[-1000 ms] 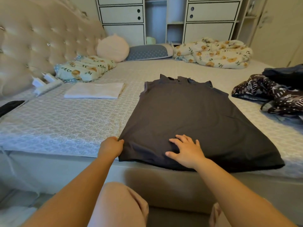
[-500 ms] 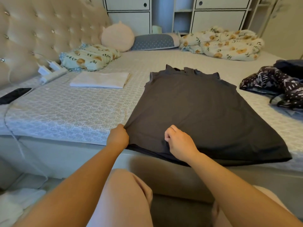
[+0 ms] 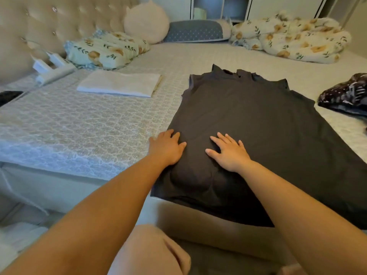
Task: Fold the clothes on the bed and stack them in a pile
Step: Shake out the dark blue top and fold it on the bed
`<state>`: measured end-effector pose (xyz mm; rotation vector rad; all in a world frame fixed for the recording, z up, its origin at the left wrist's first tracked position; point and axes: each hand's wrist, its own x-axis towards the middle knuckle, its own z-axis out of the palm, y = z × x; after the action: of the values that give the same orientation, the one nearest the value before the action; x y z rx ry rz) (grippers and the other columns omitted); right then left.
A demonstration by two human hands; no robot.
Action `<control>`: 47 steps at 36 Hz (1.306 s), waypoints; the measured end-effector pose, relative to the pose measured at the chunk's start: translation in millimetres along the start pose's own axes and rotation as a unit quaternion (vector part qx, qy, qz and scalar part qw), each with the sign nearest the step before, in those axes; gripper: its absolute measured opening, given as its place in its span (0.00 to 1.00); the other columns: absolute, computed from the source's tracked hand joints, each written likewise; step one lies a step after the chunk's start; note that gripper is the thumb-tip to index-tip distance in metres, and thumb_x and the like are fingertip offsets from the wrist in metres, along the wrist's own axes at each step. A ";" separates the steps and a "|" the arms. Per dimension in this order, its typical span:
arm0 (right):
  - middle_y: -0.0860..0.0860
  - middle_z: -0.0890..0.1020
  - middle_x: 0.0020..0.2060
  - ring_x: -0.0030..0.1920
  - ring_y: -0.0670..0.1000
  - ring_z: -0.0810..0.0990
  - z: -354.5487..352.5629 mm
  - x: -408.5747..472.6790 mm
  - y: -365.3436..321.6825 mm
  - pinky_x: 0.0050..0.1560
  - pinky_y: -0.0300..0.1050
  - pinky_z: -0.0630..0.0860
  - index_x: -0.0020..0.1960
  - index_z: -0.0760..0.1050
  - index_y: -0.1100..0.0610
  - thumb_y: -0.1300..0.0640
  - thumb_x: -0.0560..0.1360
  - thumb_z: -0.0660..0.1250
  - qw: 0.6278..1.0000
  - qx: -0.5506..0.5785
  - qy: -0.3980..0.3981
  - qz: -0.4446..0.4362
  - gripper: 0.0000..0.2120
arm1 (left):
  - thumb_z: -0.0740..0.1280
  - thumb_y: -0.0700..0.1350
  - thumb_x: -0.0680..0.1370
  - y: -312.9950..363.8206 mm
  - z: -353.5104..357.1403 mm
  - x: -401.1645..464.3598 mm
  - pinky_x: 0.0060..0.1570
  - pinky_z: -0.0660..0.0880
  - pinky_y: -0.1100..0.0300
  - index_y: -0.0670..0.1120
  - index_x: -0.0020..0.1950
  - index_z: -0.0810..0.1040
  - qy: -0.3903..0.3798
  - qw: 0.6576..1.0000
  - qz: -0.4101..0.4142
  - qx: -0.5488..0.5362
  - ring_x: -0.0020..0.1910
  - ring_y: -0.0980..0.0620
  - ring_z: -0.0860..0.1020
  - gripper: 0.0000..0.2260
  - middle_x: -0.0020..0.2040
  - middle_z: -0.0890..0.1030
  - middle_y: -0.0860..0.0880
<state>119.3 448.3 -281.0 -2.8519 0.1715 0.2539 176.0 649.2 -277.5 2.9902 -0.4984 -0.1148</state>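
Garment, dark grey (image 3: 258, 124): spread flat on the bed (image 3: 79, 126), collar away from the viewer, hem overhanging the near edge. Left hand (image 3: 166, 148): fingers straight, palm pressing the garment's left side, grasping nothing. Right hand (image 3: 228, 153): fingers splayed flat on the garment beside the left hand, grasping nothing. Folded white cloth (image 3: 121, 84): left of the garment. Patterned dark clothes (image 3: 345, 94): right of the garment.

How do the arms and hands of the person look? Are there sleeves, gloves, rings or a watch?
Both forearms are bare up to the picture edge: no sleeve shows. The left hand and the right hand wear no gloves, and no ring, watch or bracelet shows on the sides in view. The nails look short and unpainted.
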 end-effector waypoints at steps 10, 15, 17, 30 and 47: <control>0.44 0.47 0.77 0.77 0.50 0.44 -19.4 144.5 15.7 0.73 0.59 0.42 0.77 0.47 0.42 0.30 0.75 0.45 0.996 -0.049 0.055 0.042 0.34 | 0.47 0.67 0.78 6.4 11.2 153.8 0.74 0.48 0.47 0.53 0.79 0.47 0.010 1.000 0.020 -0.017 0.77 0.46 0.49 0.33 0.79 0.50 0.46; 0.45 0.48 0.78 0.77 0.50 0.45 -32.7 222.6 24.3 0.74 0.57 0.43 0.77 0.48 0.42 0.31 0.76 0.45 0.995 -0.050 0.075 0.032 0.32 | 0.47 0.69 0.77 15.1 10.5 224.7 0.73 0.50 0.47 0.54 0.79 0.48 0.034 0.999 0.009 -0.022 0.76 0.43 0.52 0.34 0.78 0.52 0.43; 0.45 0.48 0.78 0.77 0.50 0.46 -38.6 251.6 28.7 0.74 0.56 0.44 0.77 0.48 0.42 0.32 0.77 0.45 0.996 -0.047 0.078 0.022 0.31 | 0.47 0.70 0.76 18.9 9.7 250.7 0.71 0.53 0.47 0.57 0.78 0.51 0.041 0.999 -0.002 -0.027 0.75 0.41 0.54 0.33 0.77 0.55 0.41; 0.45 0.48 0.78 0.77 0.51 0.45 -64.7 359.7 46.3 0.74 0.56 0.44 0.77 0.49 0.41 0.33 0.77 0.46 0.997 -0.032 0.071 -0.022 0.30 | 0.68 0.58 0.74 4.1 -19.6 331.7 0.46 0.71 0.60 0.44 0.66 0.74 0.079 0.920 -0.091 -0.373 0.56 0.47 0.77 0.26 0.60 0.78 0.46; 0.50 0.69 0.70 0.69 0.53 0.67 -58.5 328.6 42.7 0.65 0.51 0.65 0.71 0.67 0.48 0.42 0.80 0.54 0.975 0.050 0.217 -0.015 0.22 | 0.67 0.60 0.75 -13.1 -4.4 325.9 0.41 0.67 0.56 0.50 0.57 0.76 0.204 0.954 -0.131 -0.177 0.54 0.45 0.76 0.18 0.59 0.73 0.45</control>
<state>443.7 360.6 -298.7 -2.7643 0.2183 -0.3776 488.1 555.3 -293.2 2.6042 -0.0271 0.3497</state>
